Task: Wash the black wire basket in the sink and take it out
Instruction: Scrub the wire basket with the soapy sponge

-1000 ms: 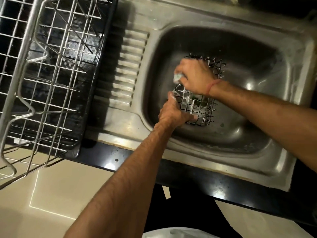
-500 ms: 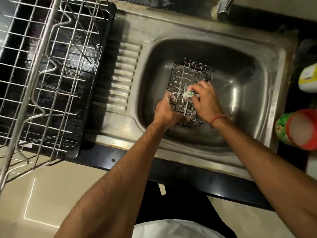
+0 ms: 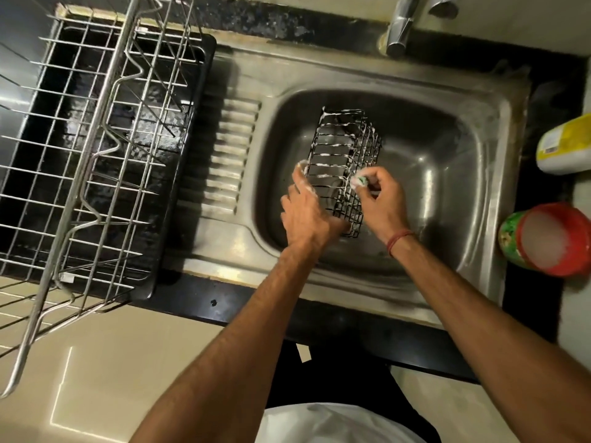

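Left hand (image 3: 303, 212) hides the black wire basket's (image 3: 347, 155) near corner.

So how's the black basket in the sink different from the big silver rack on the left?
The black wire basket is small, dark, streaked with white suds, and held in the sink by both hands; the silver dish rack is far larger, bright metal, free of suds and untouched, over a black tray beside the basin. Both are open wire grids.

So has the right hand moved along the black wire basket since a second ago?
Yes. The right hand went from the black wire basket's far end to its near right side.
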